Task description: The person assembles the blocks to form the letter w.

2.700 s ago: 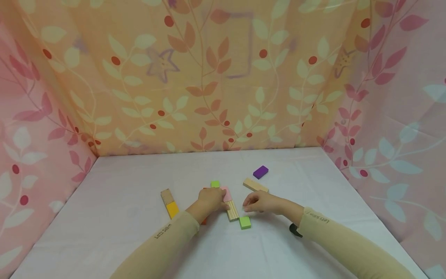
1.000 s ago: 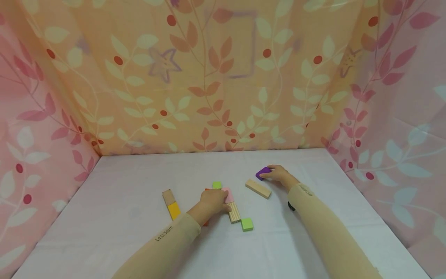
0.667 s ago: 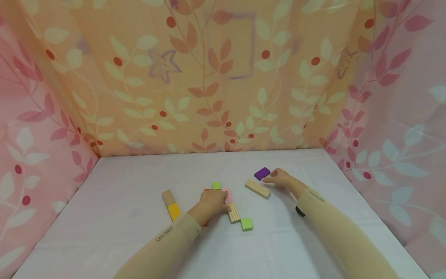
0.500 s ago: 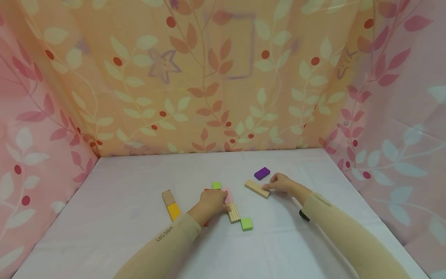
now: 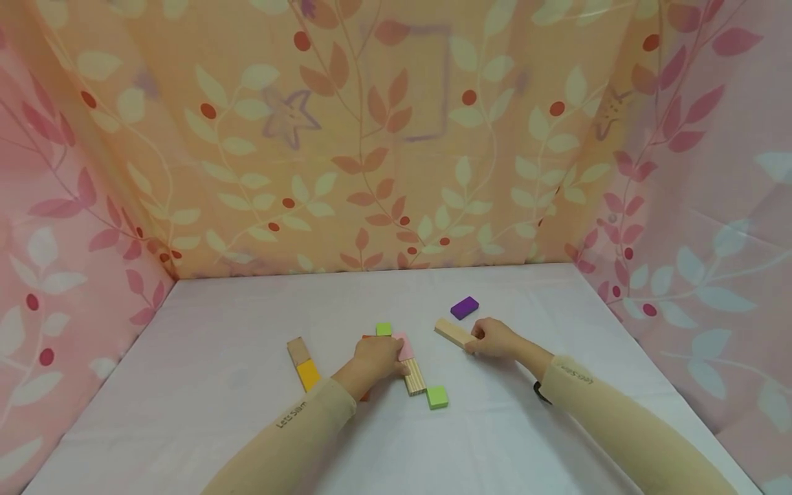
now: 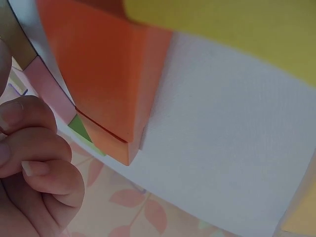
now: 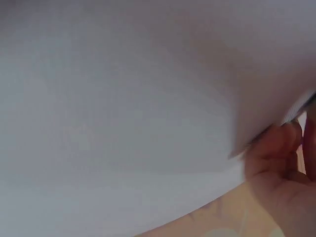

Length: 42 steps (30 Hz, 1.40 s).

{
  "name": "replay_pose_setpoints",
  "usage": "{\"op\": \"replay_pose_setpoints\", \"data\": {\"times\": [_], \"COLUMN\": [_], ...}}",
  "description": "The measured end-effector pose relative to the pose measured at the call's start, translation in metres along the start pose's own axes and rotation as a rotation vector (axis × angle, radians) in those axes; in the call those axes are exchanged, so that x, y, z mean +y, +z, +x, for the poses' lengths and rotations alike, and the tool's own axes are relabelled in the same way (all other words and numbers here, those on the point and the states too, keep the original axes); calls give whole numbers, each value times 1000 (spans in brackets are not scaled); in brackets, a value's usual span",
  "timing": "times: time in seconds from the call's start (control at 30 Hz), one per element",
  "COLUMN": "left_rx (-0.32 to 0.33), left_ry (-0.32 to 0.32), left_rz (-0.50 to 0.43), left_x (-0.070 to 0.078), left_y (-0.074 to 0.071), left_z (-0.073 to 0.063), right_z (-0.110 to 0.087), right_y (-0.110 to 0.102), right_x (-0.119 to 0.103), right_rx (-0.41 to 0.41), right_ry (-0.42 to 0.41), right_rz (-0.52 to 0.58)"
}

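Observation:
In the head view my left hand (image 5: pixel 374 359) rests over a short row of blocks, its thumb and forefinger at a pink block (image 5: pixel 403 346) and a striped wooden block (image 5: pixel 414 377). The left wrist view shows its other fingers (image 6: pixel 44 133) curled beside an orange block (image 6: pixel 98 64), which the hand mostly hides in the head view. My right hand (image 5: pixel 498 338) grips the near end of a plain wooden block (image 5: pixel 453 332). Its thumb and fingertips come together at that end. A green block (image 5: pixel 437 397) lies at the striped block's near corner.
Beyond the wooden block lies a purple block (image 5: pixel 465 307). Another green block (image 5: pixel 383 328) sits past the left hand. To the left, a tan block (image 5: pixel 298 350) and a yellow block (image 5: pixel 308 375) lie end to end. Patterned curtains (image 5: pixel 396 137) border the white table (image 5: pixel 235 426).
My right hand has let go of the purple block, moved nearer, and taken hold of the plain wooden block's near end. My left hand has stayed in place.

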State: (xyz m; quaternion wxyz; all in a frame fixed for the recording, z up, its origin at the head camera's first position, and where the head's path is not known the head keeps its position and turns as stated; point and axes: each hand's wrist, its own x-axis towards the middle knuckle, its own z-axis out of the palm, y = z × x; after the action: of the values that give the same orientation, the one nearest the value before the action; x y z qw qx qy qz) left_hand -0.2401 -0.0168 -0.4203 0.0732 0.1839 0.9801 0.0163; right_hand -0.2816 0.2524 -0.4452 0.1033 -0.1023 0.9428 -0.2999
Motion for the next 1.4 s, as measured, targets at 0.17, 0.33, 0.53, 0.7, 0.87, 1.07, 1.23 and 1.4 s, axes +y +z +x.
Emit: {"op": "replay_pose_setpoints", "data": {"times": [0.17, 0.33, 0.53, 0.7, 0.87, 1.07, 1.23, 1.4], "left_rx": [-1, 2, -14, -20, -16, -2, -6, -22], "left_ry": [4, 7, 11, 10, 14, 18, 28, 10], "left_rz": [-6, -4, -11, -16, -14, -19, -24, -43], "left_x": [0, 0, 0, -2, -3, -1, 0, -2], "left_y": [0, 0, -1, 0, 3, 0, 0, 3], "left_z": [0, -1, 1, 3, 5, 4, 4, 7], "right_z": [-3, -2, 4, 14, 20, 19, 8, 1], "right_y": [-2, -10, -23, -24, -13, 2, 9, 12], "right_x": [0, 1, -3, -6, -11, -17, -19, -22], "right_rx": [88, 61, 83, 5, -112, -88, -37, -76], "right_ry": [-55, -8, 20, 17, 19, 2, 15, -18], "right_rz": [73, 449, 711, 701, 562, 295, 80, 58]}}
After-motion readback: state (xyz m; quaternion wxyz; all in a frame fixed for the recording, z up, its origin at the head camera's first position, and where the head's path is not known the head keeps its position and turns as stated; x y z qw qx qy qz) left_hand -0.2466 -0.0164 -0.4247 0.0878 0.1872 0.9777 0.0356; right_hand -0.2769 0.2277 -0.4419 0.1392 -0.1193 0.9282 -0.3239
